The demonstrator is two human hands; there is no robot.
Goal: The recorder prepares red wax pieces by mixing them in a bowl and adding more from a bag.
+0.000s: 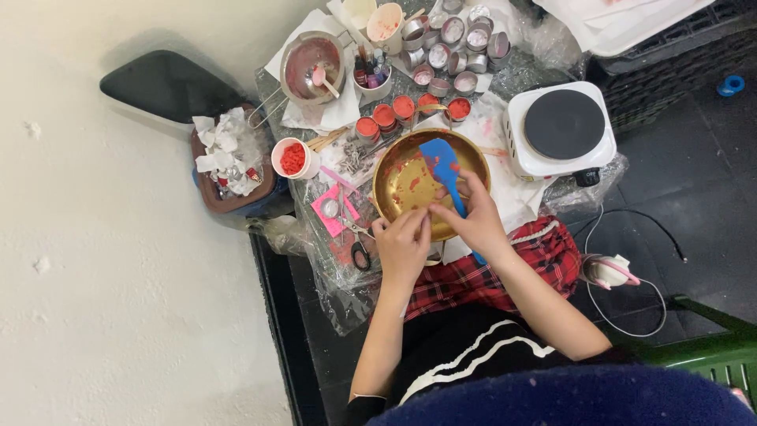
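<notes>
My right hand [477,221] closes its grip around the handle of a blue spatula [441,167]. The blade of the spatula lies inside a gold bowl [394,177], near the middle and tilted toward the far rim. The bowl stands on the plastic-covered surface [335,268] directly in front of me, and red smears mark its inner wall.

My left hand [404,244] rests at the near rim of the bowl, fingers curled inward and touching the fingertips of my right hand. I cannot tell whether this grip holds anything.

Scissors [361,251] lie on the surface just beside my left hand. A pink paper square [333,211] lies beyond them. A white cup of red pieces [293,158] stands to the left of the bowl. A row of small tins filled with red wax [394,110] stands behind the bowl, with empty tins [457,47] farther back. A steel pot [314,65] with a spoon stands at the far left. A white hot plate [561,128] stands to the right of the bowl, close to it.
</notes>
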